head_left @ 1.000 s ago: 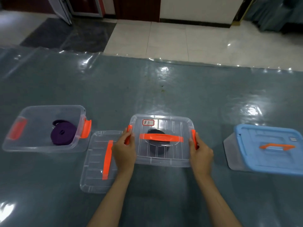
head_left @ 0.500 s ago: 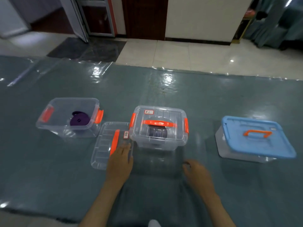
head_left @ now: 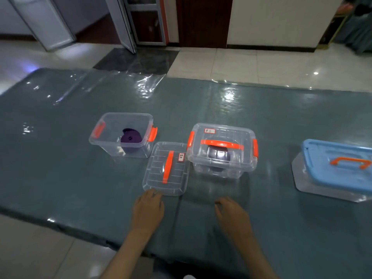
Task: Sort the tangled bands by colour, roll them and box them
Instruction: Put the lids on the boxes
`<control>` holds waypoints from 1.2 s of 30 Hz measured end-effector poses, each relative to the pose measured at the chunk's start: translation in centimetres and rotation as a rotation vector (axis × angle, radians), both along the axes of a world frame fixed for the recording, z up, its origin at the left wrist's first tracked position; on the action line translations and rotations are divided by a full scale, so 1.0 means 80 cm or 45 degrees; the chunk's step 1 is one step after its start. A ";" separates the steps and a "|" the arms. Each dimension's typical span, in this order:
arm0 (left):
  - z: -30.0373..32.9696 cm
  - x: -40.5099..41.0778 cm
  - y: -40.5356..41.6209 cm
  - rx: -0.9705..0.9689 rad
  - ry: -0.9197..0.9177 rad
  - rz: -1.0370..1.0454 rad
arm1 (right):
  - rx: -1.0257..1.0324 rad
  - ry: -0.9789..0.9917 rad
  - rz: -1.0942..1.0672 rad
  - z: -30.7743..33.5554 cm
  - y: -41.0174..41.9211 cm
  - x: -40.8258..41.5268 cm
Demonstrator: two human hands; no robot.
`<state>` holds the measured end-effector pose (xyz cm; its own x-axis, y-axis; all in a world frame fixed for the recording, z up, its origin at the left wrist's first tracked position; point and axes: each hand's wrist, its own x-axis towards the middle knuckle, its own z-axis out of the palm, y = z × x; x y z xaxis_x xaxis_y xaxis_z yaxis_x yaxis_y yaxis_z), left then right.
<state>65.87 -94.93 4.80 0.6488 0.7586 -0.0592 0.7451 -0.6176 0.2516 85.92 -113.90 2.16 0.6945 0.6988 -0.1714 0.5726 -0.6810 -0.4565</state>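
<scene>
A long table [head_left: 60, 158] under grey-green cloth and glossy clear film carries, left to right, an open clear box [head_left: 112, 141], a loose clear lid [head_left: 157, 178] (orange handle up), a closed clear box [head_left: 222, 168] and a blue-lidded box [head_left: 338, 166].

Tiled indoor hall or workroom
A plastic-covered table [head_left: 261, 109] stands on glossy floor tiles [head_left: 251, 63], near doors [head_left: 203, 21].
</scene>
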 end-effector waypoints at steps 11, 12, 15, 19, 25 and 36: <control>-0.011 -0.042 0.172 -0.029 -0.051 -0.137 | -0.058 0.015 -0.060 -0.014 0.168 -0.089; -0.011 -0.049 0.191 -0.005 -0.069 -0.168 | -0.048 0.052 -0.075 -0.017 0.189 -0.100; -0.007 -0.063 0.253 0.091 -0.165 -0.255 | -0.053 0.093 -0.104 -0.030 0.254 -0.116; -0.002 -0.078 0.325 0.119 -0.288 -0.270 | -0.049 0.134 -0.229 -0.041 0.328 -0.118; -0.014 -0.093 0.405 0.083 -0.112 -0.238 | -0.026 0.288 -0.541 -0.069 0.388 -0.114; -0.062 -0.105 0.430 -0.048 -0.026 -0.227 | -0.388 0.141 -0.584 -0.057 0.409 -0.110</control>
